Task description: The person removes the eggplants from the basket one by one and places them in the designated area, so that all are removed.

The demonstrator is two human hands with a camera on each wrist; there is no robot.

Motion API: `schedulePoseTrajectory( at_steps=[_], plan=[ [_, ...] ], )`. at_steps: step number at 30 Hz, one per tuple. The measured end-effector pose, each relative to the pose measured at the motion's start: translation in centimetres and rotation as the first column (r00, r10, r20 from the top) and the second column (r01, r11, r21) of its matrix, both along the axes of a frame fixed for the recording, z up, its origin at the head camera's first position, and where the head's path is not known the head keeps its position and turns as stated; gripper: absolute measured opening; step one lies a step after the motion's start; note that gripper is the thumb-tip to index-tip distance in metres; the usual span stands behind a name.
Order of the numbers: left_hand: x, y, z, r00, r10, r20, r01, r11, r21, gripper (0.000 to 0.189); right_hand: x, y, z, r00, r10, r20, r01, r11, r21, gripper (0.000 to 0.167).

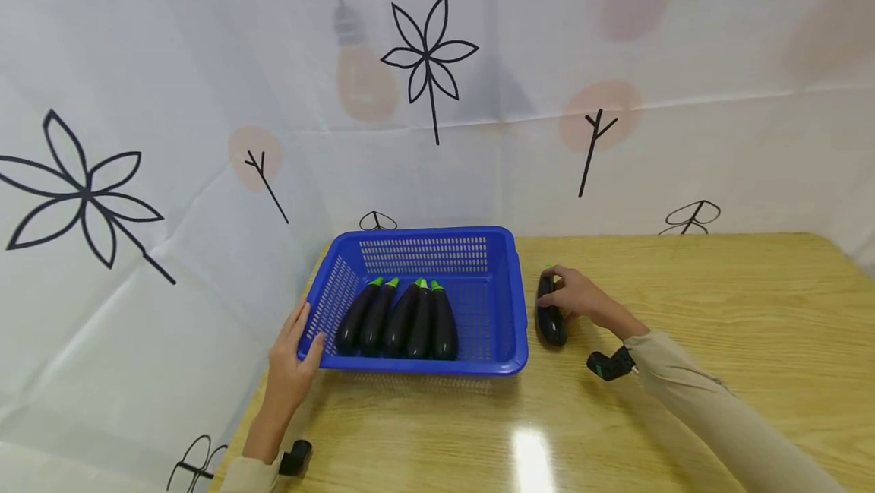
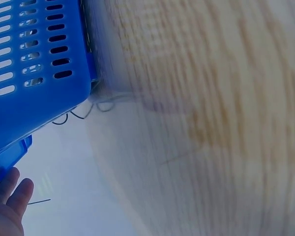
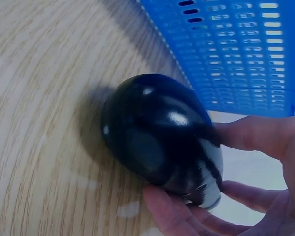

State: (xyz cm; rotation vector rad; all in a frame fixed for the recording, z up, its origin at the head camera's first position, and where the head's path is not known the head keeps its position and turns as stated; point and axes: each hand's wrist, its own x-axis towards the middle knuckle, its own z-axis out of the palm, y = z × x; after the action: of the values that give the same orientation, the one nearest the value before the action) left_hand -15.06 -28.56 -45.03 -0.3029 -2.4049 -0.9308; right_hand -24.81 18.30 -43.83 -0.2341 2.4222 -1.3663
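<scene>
A blue plastic basket point(image 1: 511, 303) with slotted walls stands on the table, with several dark eggplants point(image 1: 399, 322) lying side by side in it, green stem ends toward the back. My left hand point(image 1: 290, 360) touches the basket's front left corner, fingers fairly straight along the side and thumb by the front rim. Just right of the basket, my right hand point(image 1: 577, 295) holds another eggplant point(image 3: 160, 132) between thumb and fingers. This one is glossy and dark, close to the tabletop; whether it touches the wood I cannot tell.
The wood-grain table point(image 1: 718, 311) extends far to the right. A white cloth point(image 1: 506, 174) with printed plants hangs behind it and along the left. Black wrist-worn devices show near my right wrist point(image 1: 611, 364) and left wrist point(image 1: 296, 459).
</scene>
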Motion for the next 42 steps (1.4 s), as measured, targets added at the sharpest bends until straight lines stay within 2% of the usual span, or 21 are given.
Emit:
schedulePoseTrajectory(
  at_steps=[8,15,20,25,30,37,42],
  plan=[
    [0.0,-0.1,-0.2,1.000,-0.005,-0.001,0.005,1.000,-0.002,0.058,-0.1,-0.3,-0.1,1.000,-0.006,-0.017,0.007,0.999,0.042,0.064],
    [0.0,-0.1,-0.3,1.000,-0.002,-0.004,0.002,1.000,0.006,0.058,-0.1,-0.1,0.7,0.999,0.013,-0.030,-0.010,0.996,0.085,0.065],
    [-0.2,0.1,-0.4,1.000,-0.002,-0.005,0.002,1.000,-0.006,0.057,-0.1,0.1,1.0,0.998,0.003,-0.066,0.009,0.985,0.171,0.068],
    [-0.1,0.2,-0.4,1.000,0.005,0.010,-0.005,1.000,0.016,0.057,-0.1,-0.1,1.2,0.996,0.000,-0.093,0.020,0.977,0.211,0.066],
    [0.1,0.0,-0.2,1.000,0.007,0.015,-0.007,1.000,0.009,0.057,-0.3,-0.4,1.8,0.986,0.018,-0.168,0.025,0.968,0.248,0.065],
    [0.2,-0.2,0.0,1.000,0.001,0.009,-0.001,1.000,0.003,0.057,-0.6,-0.3,3.1,0.970,0.011,-0.243,0.038,0.980,0.196,0.058],
    [0.0,0.0,-0.2,1.000,0.002,-0.020,-0.001,1.000,0.011,0.056,-0.7,-0.4,4.2,0.968,-0.018,-0.251,0.050,0.992,0.119,0.053]
  ],
)
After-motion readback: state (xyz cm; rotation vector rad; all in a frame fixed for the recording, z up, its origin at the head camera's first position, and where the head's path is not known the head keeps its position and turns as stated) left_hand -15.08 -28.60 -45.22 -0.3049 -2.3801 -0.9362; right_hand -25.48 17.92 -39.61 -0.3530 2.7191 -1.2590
